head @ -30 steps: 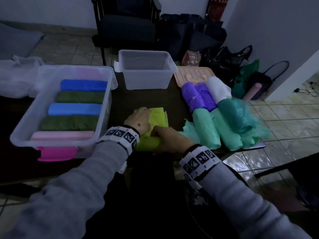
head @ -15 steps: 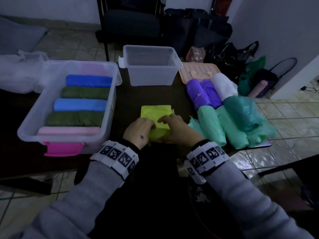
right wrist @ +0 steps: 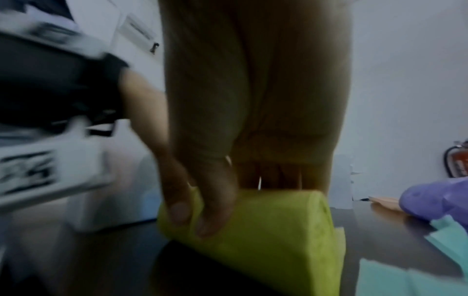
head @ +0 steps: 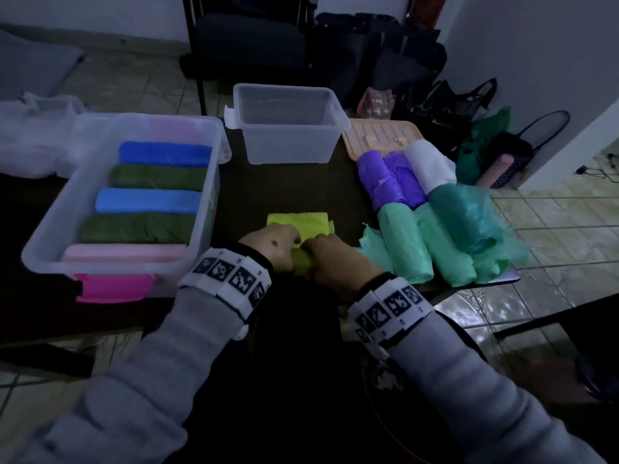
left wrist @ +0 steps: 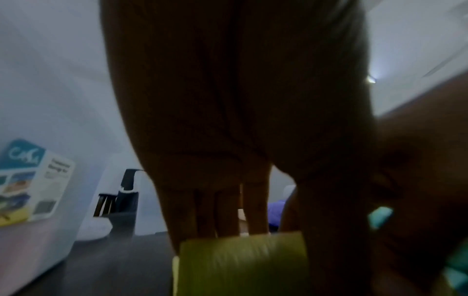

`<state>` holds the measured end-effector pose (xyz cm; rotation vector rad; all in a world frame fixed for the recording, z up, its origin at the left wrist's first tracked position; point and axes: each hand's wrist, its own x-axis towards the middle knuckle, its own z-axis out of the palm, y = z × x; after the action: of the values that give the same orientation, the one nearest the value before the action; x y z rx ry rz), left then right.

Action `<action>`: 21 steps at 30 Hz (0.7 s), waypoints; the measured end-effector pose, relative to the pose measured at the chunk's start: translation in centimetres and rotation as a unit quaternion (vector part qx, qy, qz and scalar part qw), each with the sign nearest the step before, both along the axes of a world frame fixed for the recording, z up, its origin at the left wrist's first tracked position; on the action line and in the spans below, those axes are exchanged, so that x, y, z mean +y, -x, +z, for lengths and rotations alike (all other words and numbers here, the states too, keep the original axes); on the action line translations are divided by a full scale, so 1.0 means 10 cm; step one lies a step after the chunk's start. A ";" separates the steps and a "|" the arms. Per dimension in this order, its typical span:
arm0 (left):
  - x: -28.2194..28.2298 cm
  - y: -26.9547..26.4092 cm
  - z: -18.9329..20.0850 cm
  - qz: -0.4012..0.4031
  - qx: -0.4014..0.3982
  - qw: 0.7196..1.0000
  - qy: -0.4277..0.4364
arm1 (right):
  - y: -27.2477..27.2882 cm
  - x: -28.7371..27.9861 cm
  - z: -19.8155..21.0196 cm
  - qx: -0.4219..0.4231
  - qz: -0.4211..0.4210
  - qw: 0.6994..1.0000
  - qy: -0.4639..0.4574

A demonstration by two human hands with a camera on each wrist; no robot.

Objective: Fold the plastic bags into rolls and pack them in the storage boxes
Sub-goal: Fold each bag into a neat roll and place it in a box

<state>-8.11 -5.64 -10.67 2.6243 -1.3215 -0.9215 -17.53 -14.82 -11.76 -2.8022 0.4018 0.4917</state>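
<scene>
A yellow plastic bag (head: pixel 299 222) lies on the dark table (head: pixel 288 192), its near end wound into a thick roll (right wrist: pixel 266 230). My left hand (head: pixel 276 244) and right hand (head: pixel 330 257) grip that roll side by side, fingers curled over the top and thumbs (right wrist: pixel 211 218) against its near side. In the left wrist view the left fingers (left wrist: pixel 228 210) lie over the roll (left wrist: pixel 240 264). A large clear storage box (head: pixel 214 182) on the left holds blue, dark green and pink rolls. A smaller clear box (head: pixel 288 155) stands behind the bag with nothing in it.
Purple rolls (head: pixel 388 179), a white roll (head: pixel 428 165) and green rolls (head: pixel 425 246) lie packed on the table's right side, beside a peach lid (head: pixel 378 137). A white bag (head: pixel 30 145) sits far left. A dark chair (head: pixel 248 45) and floor bags (head: pixel 452 108) stand beyond.
Half a second ago both hands lay further forward over the bag. They have drawn back onto the rolled end near the table edge, and less flat yellow bag shows beyond them.
</scene>
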 end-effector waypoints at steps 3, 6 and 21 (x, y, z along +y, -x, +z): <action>0.07 0.03 -0.06 -0.006 -0.066 0.994 0.086 | -0.08 -0.06 0.08 0.072 -0.011 0.997 -0.038; 0.11 0.04 -0.08 -0.023 -0.073 0.991 0.107 | -0.16 -0.15 0.10 0.112 -0.022 0.991 -0.065; -0.04 -0.06 0.04 0.015 -0.015 1.000 0.002 | 0.16 0.18 -0.23 -0.145 0.006 0.986 0.085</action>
<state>-7.52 -6.08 -10.30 2.6565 -1.2859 -0.8779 -19.12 -12.97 -14.07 -2.9797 0.3794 0.0495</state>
